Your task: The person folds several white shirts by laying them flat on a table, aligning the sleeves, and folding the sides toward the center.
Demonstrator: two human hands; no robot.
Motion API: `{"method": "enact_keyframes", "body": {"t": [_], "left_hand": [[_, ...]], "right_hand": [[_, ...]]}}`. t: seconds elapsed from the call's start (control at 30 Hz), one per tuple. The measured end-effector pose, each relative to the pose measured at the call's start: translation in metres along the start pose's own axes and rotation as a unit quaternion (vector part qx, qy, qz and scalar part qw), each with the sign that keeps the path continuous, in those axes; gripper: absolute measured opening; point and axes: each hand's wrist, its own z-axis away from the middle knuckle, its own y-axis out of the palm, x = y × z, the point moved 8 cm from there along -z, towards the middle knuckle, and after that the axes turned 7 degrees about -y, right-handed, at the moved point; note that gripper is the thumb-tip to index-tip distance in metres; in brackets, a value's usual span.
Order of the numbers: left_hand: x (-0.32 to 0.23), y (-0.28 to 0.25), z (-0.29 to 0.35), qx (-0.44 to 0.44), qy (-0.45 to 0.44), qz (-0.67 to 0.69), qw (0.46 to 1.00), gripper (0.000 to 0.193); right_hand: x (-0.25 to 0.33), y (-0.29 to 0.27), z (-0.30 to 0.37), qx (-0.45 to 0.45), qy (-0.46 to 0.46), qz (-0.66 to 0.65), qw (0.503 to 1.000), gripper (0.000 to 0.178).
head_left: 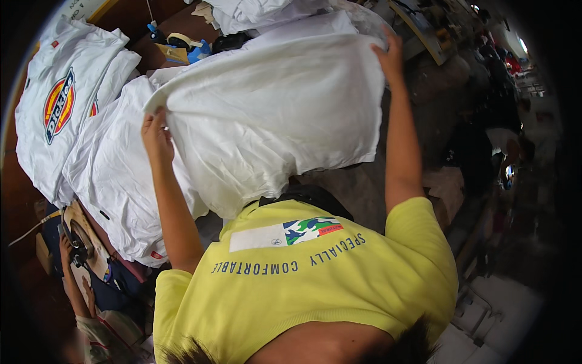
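A plain white garment (273, 103), probably a T-shirt, is spread out before me, its near edge hanging towards my waist. My left hand (157, 136) pinches its left edge, where the cloth folds over. At the far right corner, my right hand (390, 57) has hold of the edge between thumb and fingers, slightly blurred. Under and left of the garment lie more white T-shirts (115, 164), rumpled together. One white T-shirt (36, 127) at the far left carries a red, yellow and blue chest print.
Beyond the garment stand a blue tape dispenser (197, 51) and a black object (230, 42). More white cloth (260, 12) is heaped at the back. At lower left, another person's hand (65, 250) is by a dark device (79, 252). A wooden board edge (418, 30) shows at upper right.
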Motion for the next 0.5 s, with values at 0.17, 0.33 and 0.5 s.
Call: {"method": "enact_keyframes", "body": {"t": [0.17,0.33,0.5], "left_hand": [[0.041,0.011,-0.014,-0.040,-0.067,-0.061,0.995,0.041],[0.025,-0.003,-0.026,-0.056,0.053,-0.143,0.987,0.030],[-0.010,0.036,0.007,0.007,0.101,-0.081,0.992,0.024]], "right_hand": [[-0.120,0.097,0.090,0.176,0.412,-0.065,0.892,0.055],[-0.099,0.095,0.066,0.185,0.422,-0.012,0.887,0.060],[-0.099,0.118,0.066,0.219,0.314,-0.027,0.924,0.048]]}}
